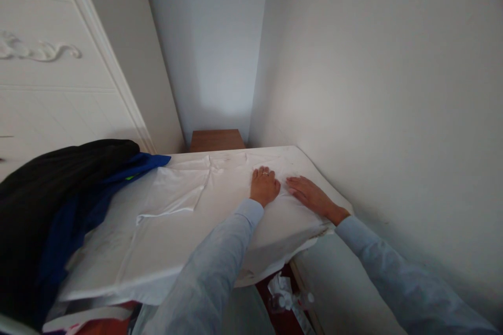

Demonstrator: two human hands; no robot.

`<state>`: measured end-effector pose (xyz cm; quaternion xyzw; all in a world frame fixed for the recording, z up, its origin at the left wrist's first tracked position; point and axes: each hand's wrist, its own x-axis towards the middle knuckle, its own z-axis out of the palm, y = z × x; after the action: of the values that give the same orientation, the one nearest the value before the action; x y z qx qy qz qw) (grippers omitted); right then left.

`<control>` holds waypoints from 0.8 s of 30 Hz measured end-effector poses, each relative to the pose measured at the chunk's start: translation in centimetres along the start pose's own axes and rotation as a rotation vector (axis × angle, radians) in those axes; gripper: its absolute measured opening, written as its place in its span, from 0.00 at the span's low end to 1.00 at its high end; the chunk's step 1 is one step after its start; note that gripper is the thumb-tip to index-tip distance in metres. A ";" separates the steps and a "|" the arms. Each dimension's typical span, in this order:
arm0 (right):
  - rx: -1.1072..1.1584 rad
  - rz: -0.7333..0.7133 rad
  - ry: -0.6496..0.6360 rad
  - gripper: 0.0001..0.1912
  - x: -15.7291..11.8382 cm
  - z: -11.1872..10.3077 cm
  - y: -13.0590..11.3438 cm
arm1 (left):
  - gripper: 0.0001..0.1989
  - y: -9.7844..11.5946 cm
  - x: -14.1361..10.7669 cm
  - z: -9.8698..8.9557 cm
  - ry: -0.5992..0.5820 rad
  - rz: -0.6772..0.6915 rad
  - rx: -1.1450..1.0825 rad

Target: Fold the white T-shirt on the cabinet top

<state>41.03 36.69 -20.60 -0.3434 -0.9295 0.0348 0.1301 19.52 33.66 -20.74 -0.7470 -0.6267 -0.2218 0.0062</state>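
- White shirt (231, 196) lies spread on a white table (106, 246).
- Left hand (265, 187) rests palm-down on the shirt; I cannot tell whether its fingers pinch it.
- Right hand (310, 196) lies flat beside it, fingers extended.
- White strip (98, 314), lower left: pink marks, too blurred to read.

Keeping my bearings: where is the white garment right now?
In the head view, the white garment lies spread on the table, under the left hand and right hand, right of the blue cloth.

No lettering (nor any number or brand) can be read.
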 end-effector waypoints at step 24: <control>-0.134 0.147 -0.058 0.36 3.0 3.8 2.9 | 0.19 -7.8 -0.9 -5.4 -0.032 -0.100 -0.278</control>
<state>39.65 40.90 -24.04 -0.4176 -0.9053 -0.0080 0.0770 10.38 33.00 -18.30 -0.7119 -0.6265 -0.2943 -0.1185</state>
